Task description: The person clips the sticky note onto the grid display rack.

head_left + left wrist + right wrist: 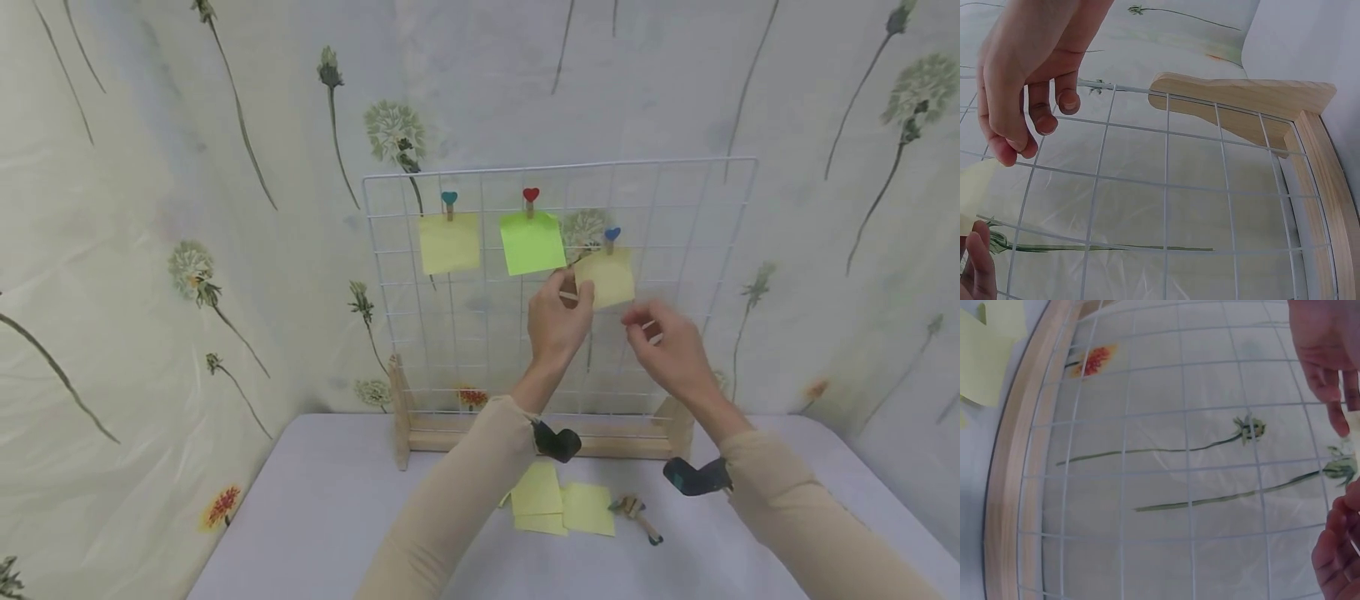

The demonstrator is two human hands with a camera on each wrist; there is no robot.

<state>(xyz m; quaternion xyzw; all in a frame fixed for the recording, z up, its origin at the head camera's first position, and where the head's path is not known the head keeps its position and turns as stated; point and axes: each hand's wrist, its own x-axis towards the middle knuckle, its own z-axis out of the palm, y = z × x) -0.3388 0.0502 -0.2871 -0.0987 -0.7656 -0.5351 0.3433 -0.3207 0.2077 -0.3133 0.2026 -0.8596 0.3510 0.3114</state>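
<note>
A pale yellow sticky note (606,279) hangs on the white wire grid (517,342) from a small wooden peg with a blue heart (612,237). At its left edge my left hand (561,321) pinches the paper between thumb and fingers. Near the lower right corner is my right hand (667,346), its fingers loosely bent and holding nothing. In the left wrist view the right hand (1029,69) appears above the note (974,190). Further left on the grid hang a bright green note (532,243) under a red heart peg (531,200) and another yellow note (450,243) under a teal heart peg (449,202).
Wooden feet (401,417) and a crossbar (622,447) hold the grid upright on the white table (315,517). In front lie several yellow notes (588,508) and a small pile of wooden pegs (633,508). Flower-patterned cloth (247,333) hangs behind.
</note>
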